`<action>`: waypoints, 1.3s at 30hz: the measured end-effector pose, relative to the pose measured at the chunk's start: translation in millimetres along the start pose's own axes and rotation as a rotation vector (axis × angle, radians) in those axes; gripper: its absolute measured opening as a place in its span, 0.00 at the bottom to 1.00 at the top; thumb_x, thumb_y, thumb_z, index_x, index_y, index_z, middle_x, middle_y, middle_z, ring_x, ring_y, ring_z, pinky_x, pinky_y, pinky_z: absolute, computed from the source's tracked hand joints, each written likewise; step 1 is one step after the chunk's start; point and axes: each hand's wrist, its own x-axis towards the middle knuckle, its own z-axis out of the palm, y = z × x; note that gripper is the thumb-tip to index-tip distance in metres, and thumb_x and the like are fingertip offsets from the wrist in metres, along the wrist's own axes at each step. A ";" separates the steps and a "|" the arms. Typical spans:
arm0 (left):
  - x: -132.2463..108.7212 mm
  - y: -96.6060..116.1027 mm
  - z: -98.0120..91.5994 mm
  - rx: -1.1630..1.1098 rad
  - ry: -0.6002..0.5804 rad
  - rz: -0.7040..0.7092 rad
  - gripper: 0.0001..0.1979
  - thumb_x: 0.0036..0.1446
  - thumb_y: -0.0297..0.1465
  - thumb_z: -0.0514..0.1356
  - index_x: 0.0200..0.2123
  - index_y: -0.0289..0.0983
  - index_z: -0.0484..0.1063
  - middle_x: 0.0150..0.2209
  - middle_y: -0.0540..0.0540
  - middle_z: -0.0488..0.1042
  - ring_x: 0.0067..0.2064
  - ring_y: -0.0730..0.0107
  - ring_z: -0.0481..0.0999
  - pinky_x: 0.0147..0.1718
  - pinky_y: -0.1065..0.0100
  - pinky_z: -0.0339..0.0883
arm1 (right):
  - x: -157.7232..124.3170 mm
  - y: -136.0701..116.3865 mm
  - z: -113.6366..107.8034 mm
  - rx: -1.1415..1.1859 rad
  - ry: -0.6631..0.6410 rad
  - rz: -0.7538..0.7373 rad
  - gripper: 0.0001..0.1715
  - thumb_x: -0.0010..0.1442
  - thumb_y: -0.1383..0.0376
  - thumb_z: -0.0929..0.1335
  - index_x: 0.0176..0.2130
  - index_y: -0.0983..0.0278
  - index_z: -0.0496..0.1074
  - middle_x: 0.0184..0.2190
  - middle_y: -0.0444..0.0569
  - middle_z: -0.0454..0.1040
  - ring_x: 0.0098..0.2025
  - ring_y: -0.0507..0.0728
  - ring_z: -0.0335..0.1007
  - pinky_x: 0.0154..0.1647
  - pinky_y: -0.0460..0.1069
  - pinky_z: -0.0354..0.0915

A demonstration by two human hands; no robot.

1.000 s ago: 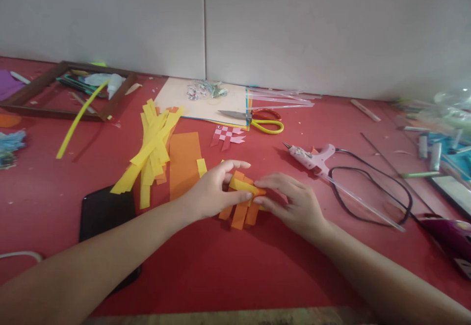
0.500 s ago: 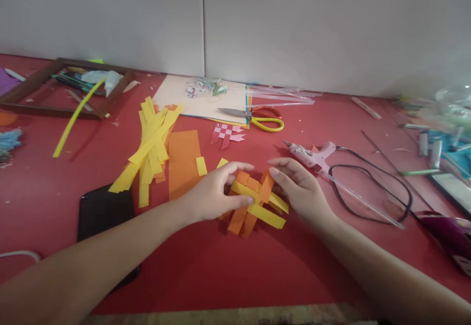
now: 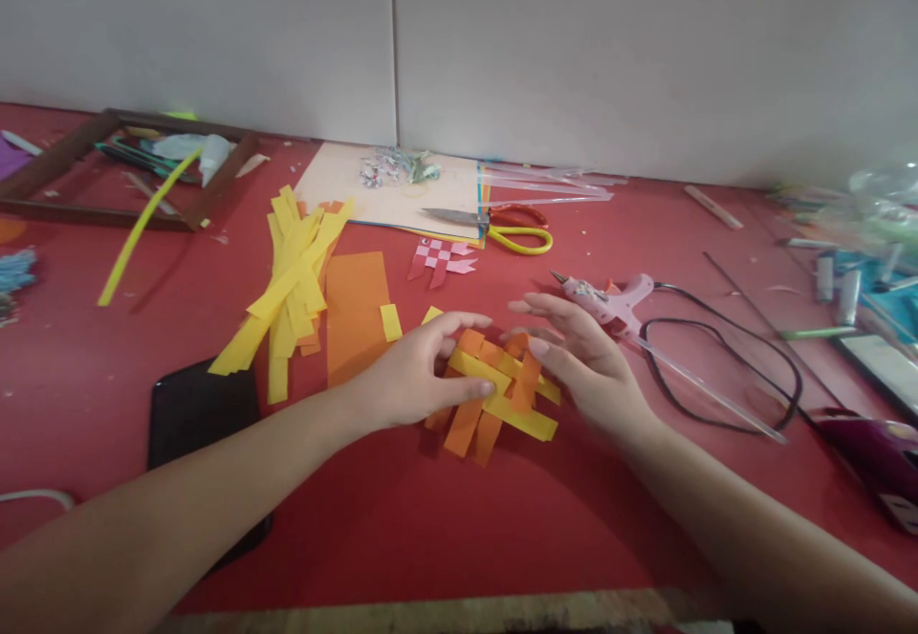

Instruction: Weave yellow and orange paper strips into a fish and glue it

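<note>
Orange and yellow paper strips cross over and under each other in a small weave (image 3: 500, 407) above the red tabletop. My left hand (image 3: 408, 376) grips its left side, thumb flat on top and the fingers curled behind. At the upper right of the weave, my right hand (image 3: 595, 361) has its thumb against a folded orange strip (image 3: 527, 381), fingers curved behind it. Loose strip ends stick out to the right and below. A pile of yellow strips (image 3: 291, 290) and an orange sheet (image 3: 355, 314) lie left of my hands.
Beyond my hands lie a pink woven paper fish (image 3: 437, 258) and scissors (image 3: 494, 225). A pink glue gun (image 3: 609, 304) with a looped black cord is at the right. A black phone-like slab (image 3: 205, 414) sits under my left forearm. A wooden frame (image 3: 100, 213) stands far left.
The orange strip at my right thumb has swung downward over the yellow strip. My right fingers have lifted and spread slightly; my left hand holds about the same place.
</note>
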 end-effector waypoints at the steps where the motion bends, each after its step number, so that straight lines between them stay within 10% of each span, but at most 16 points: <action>1: 0.2 0.0 -0.1 0.023 0.007 0.001 0.34 0.53 0.38 0.68 0.61 0.44 0.61 0.44 0.44 0.77 0.43 0.61 0.78 0.39 0.62 0.70 | 0.2 -0.1 -1.6 -0.023 -0.034 -0.056 0.17 0.61 0.57 0.70 0.51 0.53 0.71 0.54 0.50 0.71 0.45 0.55 0.73 0.41 0.49 0.73; 9: -0.3 4.6 1.1 0.059 -0.015 0.001 0.33 0.54 0.34 0.67 0.61 0.42 0.61 0.38 0.47 0.76 0.37 0.67 0.75 0.33 0.69 0.65 | 9.3 2.0 -8.3 -0.188 -0.047 -0.157 0.11 0.60 0.56 0.71 0.32 0.60 0.75 0.37 0.49 0.76 0.39 0.55 0.74 0.40 0.50 0.71; 15: -2.2 5.6 2.1 0.144 -0.037 -0.014 0.33 0.53 0.35 0.68 0.60 0.43 0.62 0.33 0.51 0.73 0.28 0.74 0.69 0.28 0.71 0.62 | 11.7 2.6 -4.3 -0.161 0.061 0.057 0.18 0.55 0.49 0.73 0.33 0.61 0.73 0.31 0.46 0.76 0.32 0.53 0.72 0.35 0.48 0.70; 20: 0.0 2.4 2.0 0.070 -0.066 0.013 0.33 0.53 0.34 0.68 0.61 0.43 0.62 0.42 0.45 0.76 0.40 0.65 0.77 0.36 0.66 0.68 | 10.3 2.0 -3.8 -0.114 0.051 0.028 0.18 0.55 0.51 0.73 0.38 0.60 0.72 0.35 0.48 0.78 0.38 0.55 0.76 0.39 0.49 0.72; 29: 0.4 -0.1 -3.4 0.061 -0.115 -0.046 0.35 0.51 0.38 0.69 0.61 0.43 0.62 0.42 0.44 0.75 0.42 0.63 0.76 0.41 0.60 0.69 | 11.8 -0.4 -19.9 -0.032 -0.236 -0.058 0.20 0.54 0.49 0.74 0.35 0.61 0.74 0.24 0.43 0.70 0.25 0.51 0.66 0.26 0.47 0.66; 39: 0.8 2.1 -5.0 0.034 -0.169 -0.034 0.33 0.52 0.36 0.69 0.60 0.43 0.63 0.45 0.44 0.75 0.45 0.62 0.76 0.45 0.60 0.67 | 15.6 -8.0 -38.1 -0.154 -0.533 -0.158 0.12 0.64 0.57 0.68 0.32 0.61 0.73 0.28 0.46 0.68 0.31 0.53 0.65 0.34 0.50 0.64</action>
